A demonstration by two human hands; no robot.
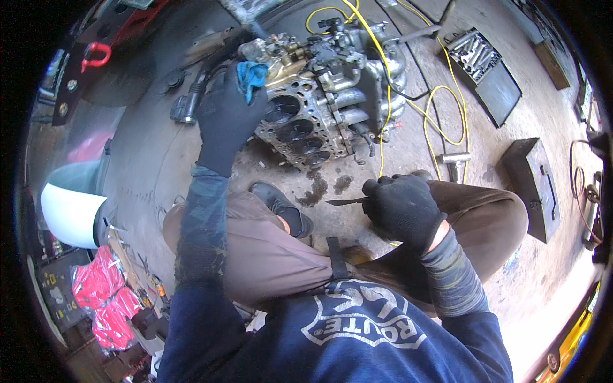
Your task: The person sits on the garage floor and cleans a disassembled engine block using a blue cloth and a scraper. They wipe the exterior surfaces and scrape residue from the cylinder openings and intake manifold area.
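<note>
Wiping the engine block (302, 130) on the floor (147, 153) probably wants even strokes from the left hand (233, 115), clamped on the blue cloth (251, 78), with the right hand (403, 210), clenched around a thin blade (345, 202), held clear.

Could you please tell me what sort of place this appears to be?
Probably a vehicle repair workshop: there is a grey metal engine block with open cylinders, an open dark rectangular case of silver metal tools, and a stained grey concrete floor.
</note>
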